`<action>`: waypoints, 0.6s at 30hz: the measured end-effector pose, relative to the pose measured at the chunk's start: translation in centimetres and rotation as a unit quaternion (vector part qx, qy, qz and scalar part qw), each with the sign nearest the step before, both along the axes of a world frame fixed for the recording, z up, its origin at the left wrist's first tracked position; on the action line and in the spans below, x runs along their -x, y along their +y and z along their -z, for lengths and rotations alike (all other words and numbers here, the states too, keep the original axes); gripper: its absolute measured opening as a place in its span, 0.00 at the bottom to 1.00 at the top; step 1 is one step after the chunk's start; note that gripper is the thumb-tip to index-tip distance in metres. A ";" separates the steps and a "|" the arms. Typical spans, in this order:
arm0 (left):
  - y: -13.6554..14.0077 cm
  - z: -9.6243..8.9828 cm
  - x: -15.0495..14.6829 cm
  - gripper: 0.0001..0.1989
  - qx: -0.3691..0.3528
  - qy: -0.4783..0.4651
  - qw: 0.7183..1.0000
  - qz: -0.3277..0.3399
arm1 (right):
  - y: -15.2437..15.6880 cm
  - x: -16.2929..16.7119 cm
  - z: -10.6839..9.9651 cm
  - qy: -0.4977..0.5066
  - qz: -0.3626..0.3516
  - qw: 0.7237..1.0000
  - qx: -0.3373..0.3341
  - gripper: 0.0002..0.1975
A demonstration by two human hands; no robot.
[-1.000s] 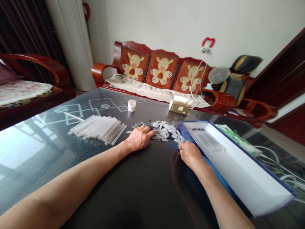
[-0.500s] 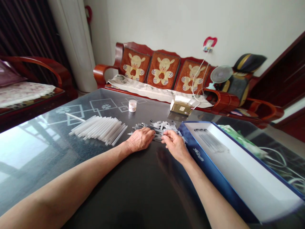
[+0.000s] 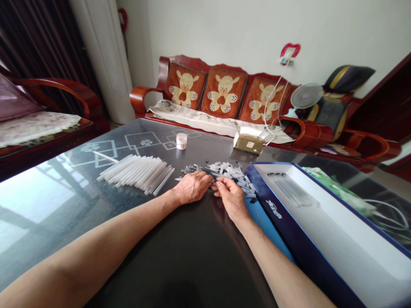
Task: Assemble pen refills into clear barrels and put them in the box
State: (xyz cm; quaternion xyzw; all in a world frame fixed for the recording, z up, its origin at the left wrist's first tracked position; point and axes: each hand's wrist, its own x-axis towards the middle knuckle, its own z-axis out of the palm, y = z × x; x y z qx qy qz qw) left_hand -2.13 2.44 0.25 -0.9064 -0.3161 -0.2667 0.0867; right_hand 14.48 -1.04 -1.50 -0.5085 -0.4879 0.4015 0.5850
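My left hand [image 3: 194, 187] rests low over the table with its fingers curled in. Behind it lie thin dark-and-silver rods with pointed tips [image 3: 190, 168], like pen refills; the fingers partly cover them. Close by, my right hand [image 3: 230, 197] pinches something small and dark between thumb and fingertips, too small to name. The fingertips of both hands almost meet. Just beyond the right hand is a heap of small white and grey pieces [image 3: 236, 173], like pen caps. To the left lies a pile of frosted white tubes [image 3: 136, 172], like pen barrels.
On the right stands a long blue box [image 3: 272, 209], open, with several slim clear pens [image 3: 290, 190] inside. A green-and-white plastic packet [image 3: 337, 188] lies beyond it. Farther back are a small round tub [image 3: 181, 141] and a tissue box [image 3: 248, 142]. A wooden sofa [image 3: 146, 100] stands behind the table.
My right hand has moved slightly left, closer to my left hand. The view has turned a little left, so the surroundings sit farther right. My left hand has barely moved.
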 end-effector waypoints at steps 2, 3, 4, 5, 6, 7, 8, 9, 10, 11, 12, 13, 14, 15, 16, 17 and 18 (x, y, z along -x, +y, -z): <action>0.0 0.0 0.0 0.15 0.004 0.001 1.000 0.004 | 0.1 0.1 0.0 -0.004 -0.007 1.000 0.000 0.16; 0.0 0.1 0.0 0.15 0.006 0.001 1.000 0.006 | 0.1 0.1 0.0 -0.005 -0.009 1.000 0.000 0.16; 0.0 0.1 0.0 0.15 0.008 0.002 1.000 0.008 | 0.0 0.2 0.0 -0.007 -0.009 1.000 0.001 0.16; 0.0 0.1 0.0 0.14 0.009 0.004 1.000 0.009 | 0.0 0.2 0.0 -0.008 -0.009 1.000 0.003 0.16; 0.0 0.1 0.0 0.14 0.010 0.005 1.000 0.010 | 0.0 0.2 0.0 -0.009 -0.009 1.000 0.004 0.16; 0.1 0.1 0.0 0.14 0.010 0.007 1.000 0.011 | 0.0 0.2 -0.1 -0.011 -0.009 1.000 0.004 0.16; 0.1 0.2 0.0 0.14 0.010 0.008 1.000 0.011 | 0.0 0.2 -0.1 -0.012 -0.009 1.000 0.004 0.16; 0.1 0.2 0.0 0.14 0.009 0.009 1.000 0.010 | -0.1 0.1 -0.1 -0.015 -0.010 1.000 0.004 0.16; 0.1 0.2 0.0 0.14 0.008 0.010 1.000 0.010 | -0.1 0.1 -0.1 -0.018 -0.011 1.000 0.004 0.16; 0.1 0.2 0.0 0.14 0.008 0.010 1.000 0.012 | -0.1 0.1 -0.1 -0.021 -0.014 1.000 0.003 0.15; 0.1 0.2 0.0 0.14 0.007 0.010 1.000 0.015 | -0.1 0.1 -0.1 -0.025 -0.018 1.000 0.001 0.15; 0.1 0.2 0.0 0.14 0.007 0.011 1.000 0.018 | -0.2 0.1 -0.1 -0.027 -0.021 0.999 0.000 0.14; 0.1 0.2 0.0 0.15 0.008 0.012 1.000 0.018 | -0.2 0.1 -0.1 -0.028 -0.023 0.999 -0.001 0.14; 0.1 0.1 0.1 0.15 0.009 0.013 1.000 0.017 | -0.1 0.1 -0.1 -0.026 -0.023 0.999 -0.002 0.15; 0.1 0.1 0.1 0.16 0.010 0.015 1.000 0.012 | -0.1 0.1 -0.2 -0.022 -0.020 1.000 -0.002 0.15; 0.1 0.0 0.2 0.17 0.010 0.017 1.000 0.006 | -0.1 0.1 -0.2 -0.017 -0.016 1.000 -0.002 0.15; 0.1 -0.1 0.2 0.17 0.009 0.018 1.000 -0.001 | -0.1 0.2 -0.2 -0.012 -0.011 1.000 -0.001 0.16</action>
